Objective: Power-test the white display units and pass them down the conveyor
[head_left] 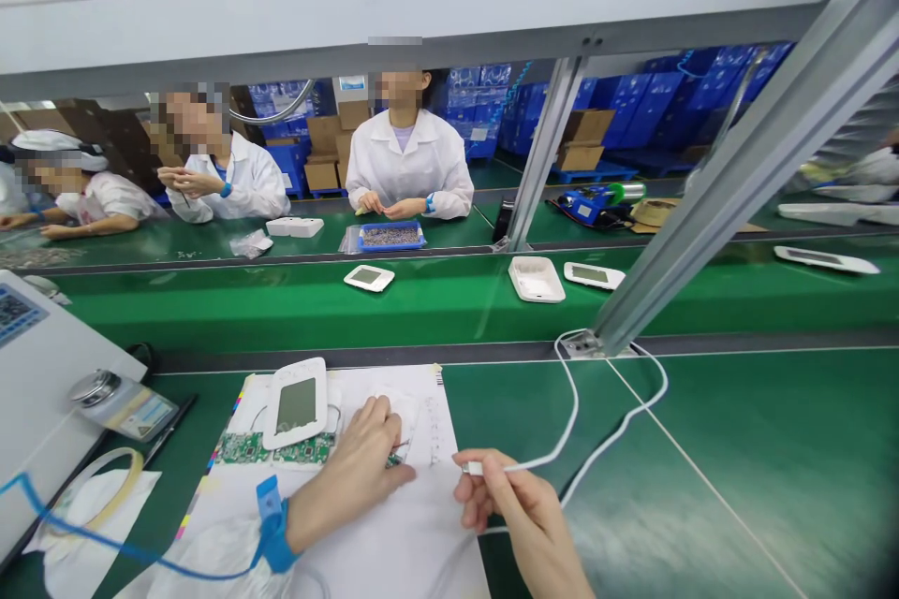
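My right hand point(516, 510) pinches the metal-tipped plug of a white USB cable point(472, 468) between thumb and fingers, right of the paper sheet. The cable runs back toward the metal post. My left hand point(361, 459), with a blue wrist strap point(275, 524), bends its fingers down over the sheet. Beside those fingers a bit of green circuit board point(394, 460) shows; what they grip is hidden. Just left of this hand, a white device with a grey screen point(296, 404) leans over a row of green circuit boards point(243, 449).
A metal post point(730, 140) slants down to the bench at right. Behind the bench runs a green conveyor point(435, 309) carrying white devices and a white housing point(537, 279). Left are a tape roll point(105, 491) and a metal-capped bottle point(123, 402). Several co-workers sit opposite.
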Motion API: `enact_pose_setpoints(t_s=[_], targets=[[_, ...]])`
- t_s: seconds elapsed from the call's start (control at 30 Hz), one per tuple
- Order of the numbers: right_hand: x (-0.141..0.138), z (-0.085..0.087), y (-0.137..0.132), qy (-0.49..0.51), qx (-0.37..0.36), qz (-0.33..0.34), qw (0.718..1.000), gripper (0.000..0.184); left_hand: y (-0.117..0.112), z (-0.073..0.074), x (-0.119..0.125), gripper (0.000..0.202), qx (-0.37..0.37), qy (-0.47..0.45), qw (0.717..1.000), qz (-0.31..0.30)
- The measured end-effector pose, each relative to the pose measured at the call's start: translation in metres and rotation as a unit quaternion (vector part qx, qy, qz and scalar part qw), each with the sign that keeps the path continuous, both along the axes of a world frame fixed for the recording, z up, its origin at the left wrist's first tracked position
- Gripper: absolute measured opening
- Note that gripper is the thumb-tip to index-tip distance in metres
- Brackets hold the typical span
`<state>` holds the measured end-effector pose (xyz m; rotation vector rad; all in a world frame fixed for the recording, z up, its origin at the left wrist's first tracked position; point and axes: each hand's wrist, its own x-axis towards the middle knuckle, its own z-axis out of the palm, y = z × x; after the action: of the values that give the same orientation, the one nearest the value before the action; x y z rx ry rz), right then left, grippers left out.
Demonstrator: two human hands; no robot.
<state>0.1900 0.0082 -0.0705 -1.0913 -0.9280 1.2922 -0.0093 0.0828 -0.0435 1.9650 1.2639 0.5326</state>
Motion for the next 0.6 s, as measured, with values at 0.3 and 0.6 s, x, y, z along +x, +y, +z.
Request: enact_pose_setpoints(t_s=[0.3, 0.6], targets=[[-0.005, 0.005, 0.001, -0.031, -0.028, -0.008, 0.999, 0.057, 0.005, 0.006, -0.002, 0.037, -0.186, -0.249, 0.95, 0.029], [-0.001, 0.011, -0.004, 0.034, 0.017, -0.068, 0.997, 0.034, 0.001, 0.012, 0.009, 0.042, -0.227, -0.401, 0.877, 0.138]])
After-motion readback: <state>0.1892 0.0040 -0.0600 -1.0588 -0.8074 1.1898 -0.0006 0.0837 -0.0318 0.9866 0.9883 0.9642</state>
